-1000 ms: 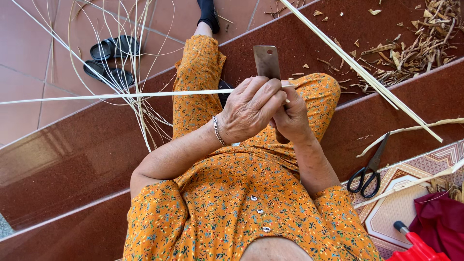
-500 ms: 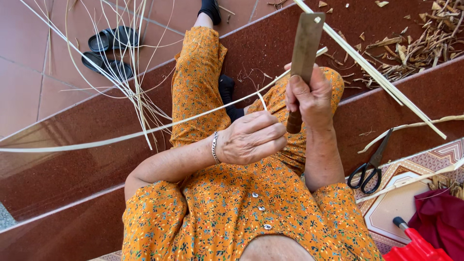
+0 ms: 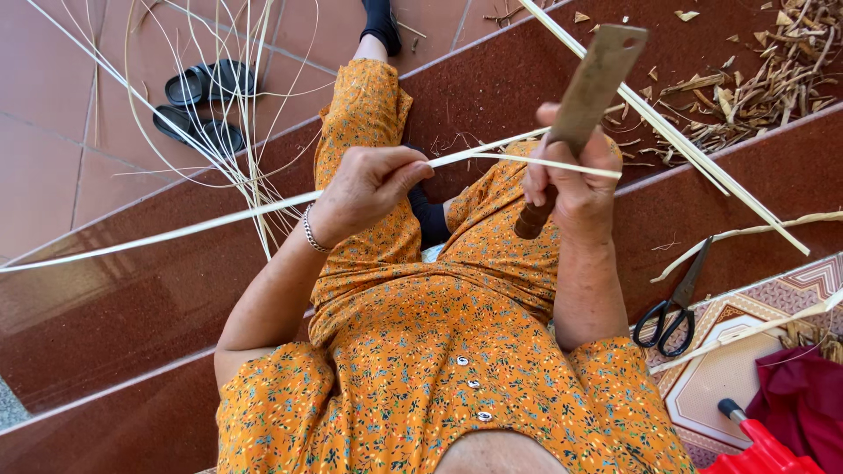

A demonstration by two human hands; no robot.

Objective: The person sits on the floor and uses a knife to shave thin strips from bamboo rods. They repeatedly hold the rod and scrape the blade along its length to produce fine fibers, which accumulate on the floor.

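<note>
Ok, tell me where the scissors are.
In the head view, the black-handled scissors lie on the red step by the right forearm, beside the patterned mat.

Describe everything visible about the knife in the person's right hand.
The knife has a broad, flat, rectangular blade of dull brownish metal with a small hole near its squared-off tip. Its dark, rounded handle pokes out below the right hand, which grips it in a closed fist. It is held nearly upright, tip tilted up and to the right, above the lap. The pale strip pinched by the left hand meets it near the fist.
</note>
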